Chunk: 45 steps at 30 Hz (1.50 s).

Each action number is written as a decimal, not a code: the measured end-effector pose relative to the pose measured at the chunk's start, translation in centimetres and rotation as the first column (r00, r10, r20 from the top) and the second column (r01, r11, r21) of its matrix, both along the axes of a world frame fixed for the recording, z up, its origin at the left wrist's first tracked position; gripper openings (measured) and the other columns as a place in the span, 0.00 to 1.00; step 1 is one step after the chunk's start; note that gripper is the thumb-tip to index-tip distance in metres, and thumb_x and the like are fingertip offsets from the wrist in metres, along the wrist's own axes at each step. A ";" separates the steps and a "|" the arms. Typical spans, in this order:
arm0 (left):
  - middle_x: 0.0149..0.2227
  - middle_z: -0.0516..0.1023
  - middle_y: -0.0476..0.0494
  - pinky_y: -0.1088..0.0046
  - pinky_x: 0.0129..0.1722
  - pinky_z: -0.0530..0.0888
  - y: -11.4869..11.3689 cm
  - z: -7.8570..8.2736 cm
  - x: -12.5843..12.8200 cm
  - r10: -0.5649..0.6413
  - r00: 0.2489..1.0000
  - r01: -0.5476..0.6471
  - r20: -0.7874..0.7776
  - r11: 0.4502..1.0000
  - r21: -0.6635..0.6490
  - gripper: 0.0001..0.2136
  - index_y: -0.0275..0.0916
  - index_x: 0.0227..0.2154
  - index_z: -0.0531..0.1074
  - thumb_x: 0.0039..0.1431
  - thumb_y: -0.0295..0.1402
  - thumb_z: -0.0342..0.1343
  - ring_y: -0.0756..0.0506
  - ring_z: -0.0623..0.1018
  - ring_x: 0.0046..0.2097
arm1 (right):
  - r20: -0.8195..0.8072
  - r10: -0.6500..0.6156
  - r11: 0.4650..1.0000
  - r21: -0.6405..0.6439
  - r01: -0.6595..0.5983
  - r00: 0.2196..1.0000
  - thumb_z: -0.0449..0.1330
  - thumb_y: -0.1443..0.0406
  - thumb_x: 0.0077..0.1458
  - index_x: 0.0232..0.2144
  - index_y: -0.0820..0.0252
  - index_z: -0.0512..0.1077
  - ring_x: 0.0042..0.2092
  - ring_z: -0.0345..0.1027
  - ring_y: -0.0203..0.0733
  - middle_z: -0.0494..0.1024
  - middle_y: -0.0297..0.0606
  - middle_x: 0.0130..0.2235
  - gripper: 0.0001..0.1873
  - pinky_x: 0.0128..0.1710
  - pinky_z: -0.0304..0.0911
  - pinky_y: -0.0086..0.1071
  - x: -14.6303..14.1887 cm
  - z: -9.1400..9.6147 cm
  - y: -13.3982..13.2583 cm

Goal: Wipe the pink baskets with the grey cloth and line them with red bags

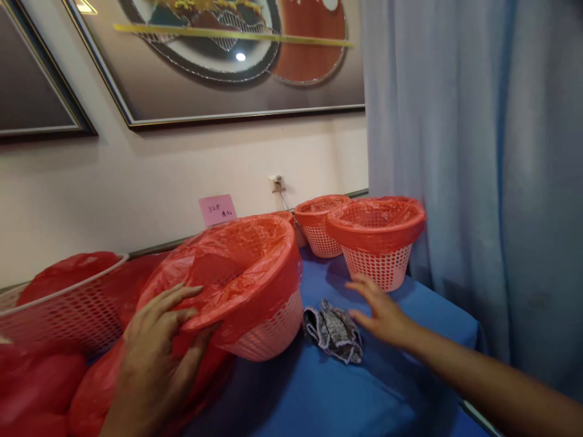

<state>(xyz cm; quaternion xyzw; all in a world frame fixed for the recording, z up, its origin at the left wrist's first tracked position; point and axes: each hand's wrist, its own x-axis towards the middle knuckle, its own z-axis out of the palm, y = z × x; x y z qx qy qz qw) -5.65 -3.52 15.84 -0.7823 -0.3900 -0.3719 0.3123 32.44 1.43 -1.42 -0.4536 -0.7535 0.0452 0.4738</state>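
Note:
A plastic basket [273, 325] with perforated sides, lined with a red plastic bag [246, 273], is tilted toward the left on the blue-covered table [310, 394]. My left hand [159, 346] grips its near left rim, fingers over the edge and thumb below. A crumpled grey cloth [334, 331] with a pale edge lies just right of this basket. Beside the cloth, my right hand [380, 309] is open with fingers apart, holding nothing. Behind it stands another red-lined basket [378, 255].
Farther back is a smaller basket [323, 227], also lined in red. At left are a white-rimmed basket [64, 303] and loose red bags [36, 388]. A blue curtain [455, 152] hangs at right; a pink note [217, 209] is on the wall.

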 end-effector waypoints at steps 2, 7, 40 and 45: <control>0.49 0.80 0.36 0.43 0.52 0.74 -0.2 -0.4 -0.1 -0.001 1.000 0.001 0.003 1.000 0.014 0.06 0.44 0.37 0.69 0.65 0.40 0.55 0.31 0.78 0.53 | -0.038 -0.196 0.948 0.247 0.199 0.980 0.58 0.63 0.62 0.58 0.55 0.68 0.63 0.64 0.54 0.68 0.49 0.61 0.22 0.63 0.62 0.55 3.0 3.4 1.4; 0.49 0.80 0.35 0.42 0.51 0.74 -0.3 -0.5 0.3 -0.022 1.000 0.021 0.015 1.000 0.019 0.06 0.45 0.35 0.69 0.65 0.40 0.56 0.30 0.79 0.52 | 0.069 -0.538 0.793 0.381 0.476 0.840 0.60 0.62 0.61 0.58 0.57 0.69 0.62 0.62 0.62 0.67 0.51 0.63 0.24 0.60 0.61 0.59 9.8 8.8 4.6; 0.54 0.78 0.44 0.47 0.58 0.74 -0.1 3.4 5.1 0.020 0.964 -0.059 0.267 0.988 0.140 0.11 0.45 0.34 0.67 0.63 0.43 0.60 0.34 0.76 0.57 | 0.164 -0.440 0.896 0.138 0.421 0.883 0.61 0.63 0.56 0.31 0.57 0.71 0.39 0.68 0.46 0.77 0.39 0.33 0.04 0.40 0.62 0.37 11.2 11.0 7.8; 0.54 0.78 0.43 0.44 0.59 0.73 -0.5 3.1 4.9 -0.012 0.973 -0.013 0.231 0.994 0.107 0.08 0.46 0.34 0.67 0.64 0.40 0.60 0.33 0.75 0.59 | 0.219 -0.430 0.901 0.157 0.404 0.876 0.60 0.63 0.58 0.33 0.57 0.72 0.40 0.68 0.48 0.77 0.41 0.36 0.04 0.41 0.62 0.38 9.3 10.5 6.9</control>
